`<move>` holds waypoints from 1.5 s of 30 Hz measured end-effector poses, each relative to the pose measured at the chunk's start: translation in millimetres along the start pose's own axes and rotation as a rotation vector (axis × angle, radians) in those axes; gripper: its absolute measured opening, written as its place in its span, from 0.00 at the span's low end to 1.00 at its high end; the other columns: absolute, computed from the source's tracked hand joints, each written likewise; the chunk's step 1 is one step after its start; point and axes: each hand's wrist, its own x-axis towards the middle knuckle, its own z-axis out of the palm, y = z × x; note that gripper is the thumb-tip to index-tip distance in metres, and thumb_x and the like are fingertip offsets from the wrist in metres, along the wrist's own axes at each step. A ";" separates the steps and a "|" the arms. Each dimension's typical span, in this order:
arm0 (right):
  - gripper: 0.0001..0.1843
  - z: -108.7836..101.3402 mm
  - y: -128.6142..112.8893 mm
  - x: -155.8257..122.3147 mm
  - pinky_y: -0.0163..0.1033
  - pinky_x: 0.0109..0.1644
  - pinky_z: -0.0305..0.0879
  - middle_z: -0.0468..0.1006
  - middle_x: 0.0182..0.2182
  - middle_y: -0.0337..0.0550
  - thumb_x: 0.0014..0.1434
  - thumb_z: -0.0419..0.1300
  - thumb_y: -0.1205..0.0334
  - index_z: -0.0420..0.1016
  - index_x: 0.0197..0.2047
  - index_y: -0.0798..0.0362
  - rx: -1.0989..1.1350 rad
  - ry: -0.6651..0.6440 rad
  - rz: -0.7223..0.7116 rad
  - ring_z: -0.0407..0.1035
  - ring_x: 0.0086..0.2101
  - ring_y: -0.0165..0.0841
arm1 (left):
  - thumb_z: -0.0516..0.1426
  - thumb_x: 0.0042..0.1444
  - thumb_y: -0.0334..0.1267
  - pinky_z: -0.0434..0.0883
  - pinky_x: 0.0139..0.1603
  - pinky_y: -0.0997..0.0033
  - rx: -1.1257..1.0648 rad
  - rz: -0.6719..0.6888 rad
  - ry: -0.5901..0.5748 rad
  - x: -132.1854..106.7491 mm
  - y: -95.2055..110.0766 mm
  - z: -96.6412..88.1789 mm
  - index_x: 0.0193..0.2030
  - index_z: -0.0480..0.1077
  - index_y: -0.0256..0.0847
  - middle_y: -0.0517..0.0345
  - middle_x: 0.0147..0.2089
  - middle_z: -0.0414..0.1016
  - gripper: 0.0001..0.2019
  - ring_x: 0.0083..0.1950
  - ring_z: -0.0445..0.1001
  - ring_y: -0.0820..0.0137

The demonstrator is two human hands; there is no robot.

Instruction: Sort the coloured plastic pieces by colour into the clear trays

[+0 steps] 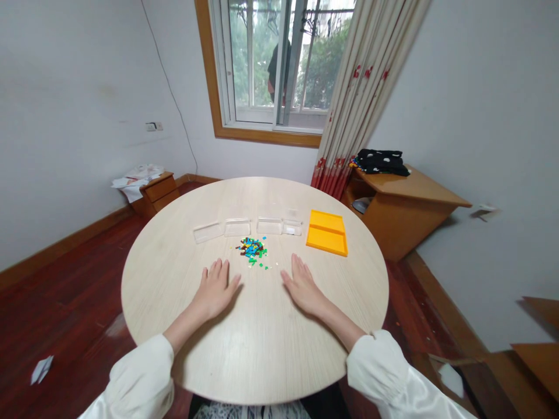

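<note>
My left hand (pixel 218 291) rests palm down on the pale round table (pixel 262 337), fingers apart and holding nothing. My right hand (pixel 303 286) lies likewise on the other side, open, with its thumb spread. Between and beyond them is a loose pile of small building bricks (pixel 252 249) in blue, green, brown and yellow, touched by neither hand. Behind the pile stand clear plastic boxes in a row: a left box (pixel 208 233), a second box (pixel 237 227), a third box (pixel 269 226) and a smaller one (pixel 292 227). To the right lies a yellow two-part case (pixel 326 233), opened flat.
A wooden cabinet (pixel 393 215) with folded black cloth (pixel 379 162) stands beyond the table at right. At back left is a small drawer unit (pixel 158 192) with papers on it. A curtain (pixel 362 81) hangs by the window, and a person's dark shape (pixel 279 70) shows outside.
</note>
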 end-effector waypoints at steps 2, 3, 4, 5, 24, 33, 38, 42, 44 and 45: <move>0.39 -11.0 9.0 10.9 0.49 0.63 0.54 0.54 0.63 0.57 0.62 0.32 0.40 0.47 0.66 0.59 0.325 0.114 0.093 0.50 0.63 0.37 | 0.44 0.55 0.54 0.55 0.63 0.50 -0.374 -0.129 0.104 12.0 -5.2 -15.1 0.52 0.66 0.35 0.38 0.61 0.63 0.28 0.64 0.59 0.56; 0.37 -17.0 14.8 17.2 0.49 0.60 0.59 0.59 0.62 0.57 0.63 0.28 0.43 0.48 0.66 0.58 0.505 0.181 0.121 0.56 0.60 0.35 | 0.44 0.55 0.52 0.60 0.61 0.51 -0.583 -0.182 0.183 18.3 -8.6 -23.2 0.47 0.68 0.36 0.39 0.57 0.68 0.24 0.60 0.66 0.57; 0.36 -22.5 20.8 24.0 0.48 0.58 0.62 0.62 0.59 0.57 0.63 0.26 0.46 0.49 0.65 0.57 0.657 0.213 0.142 0.60 0.58 0.35 | 0.44 0.55 0.50 0.65 0.57 0.52 -0.796 -0.239 0.255 24.3 -12.1 -30.8 0.41 0.68 0.37 0.41 0.51 0.73 0.21 0.53 0.71 0.58; 0.35 -27.1 26.4 30.8 0.48 0.56 0.64 0.66 0.57 0.58 0.63 0.26 0.48 0.52 0.63 0.57 0.770 0.229 0.165 0.64 0.56 0.35 | 0.45 0.54 0.47 0.68 0.53 0.52 -0.972 -0.290 0.289 30.0 -15.2 -37.3 0.35 0.67 0.39 0.43 0.43 0.76 0.17 0.48 0.74 0.59; 0.27 43.8 -49.4 101.0 0.51 0.63 0.48 0.63 0.57 0.50 0.60 0.54 0.51 0.60 0.61 0.47 -0.275 -0.002 -0.455 0.56 0.58 0.40 | 0.51 0.49 0.28 0.54 0.63 0.43 0.104 0.228 0.360 121.3 -12.1 11.9 0.55 0.65 0.37 0.40 0.62 0.58 0.23 0.63 0.56 0.53; 0.13 42.2 -25.8 124.8 0.43 0.52 0.62 0.74 0.45 0.49 0.59 0.56 0.66 0.73 0.47 0.54 -0.194 0.035 -0.465 0.66 0.46 0.36 | 0.51 0.57 0.36 0.63 0.59 0.56 -0.019 0.427 0.187 126.7 -7.2 21.8 0.46 0.71 0.37 0.45 0.52 0.69 0.13 0.55 0.66 0.61; 0.11 42.0 -16.9 127.8 0.39 0.49 0.64 0.75 0.39 0.46 0.58 0.54 0.73 0.74 0.41 0.55 -0.077 0.014 -0.522 0.67 0.43 0.33 | 0.52 0.57 0.36 0.67 0.53 0.62 -0.122 0.506 0.045 118.1 2.6 23.6 0.44 0.72 0.38 0.48 0.46 0.72 0.11 0.49 0.69 0.65; 0.11 39.3 -15.7 125.8 0.38 0.48 0.65 0.76 0.37 0.45 0.57 0.54 0.74 0.74 0.40 0.55 0.002 0.042 -0.546 0.69 0.41 0.32 | 0.52 0.54 0.31 0.68 0.48 0.63 -0.149 0.522 0.010 112.5 8.7 24.1 0.39 0.72 0.38 0.50 0.41 0.73 0.09 0.45 0.70 0.65; 0.13 36.2 -15.1 124.0 0.38 0.47 0.66 0.76 0.37 0.45 0.57 0.53 0.75 0.75 0.41 0.55 0.040 0.073 -0.550 0.69 0.40 0.31 | 0.51 0.53 0.28 0.68 0.47 0.65 -0.185 0.542 -0.005 110.5 10.8 24.9 0.37 0.72 0.39 0.51 0.40 0.74 0.10 0.44 0.71 0.66; 0.14 34.4 -14.7 123.1 0.38 0.47 0.66 0.77 0.37 0.46 0.56 0.52 0.76 0.75 0.41 0.55 0.057 0.086 -0.551 0.70 0.40 0.31 | 0.50 0.52 0.27 0.68 0.47 0.66 -0.206 0.542 -0.004 109.8 11.6 25.0 0.36 0.72 0.39 0.52 0.39 0.74 0.10 0.43 0.71 0.67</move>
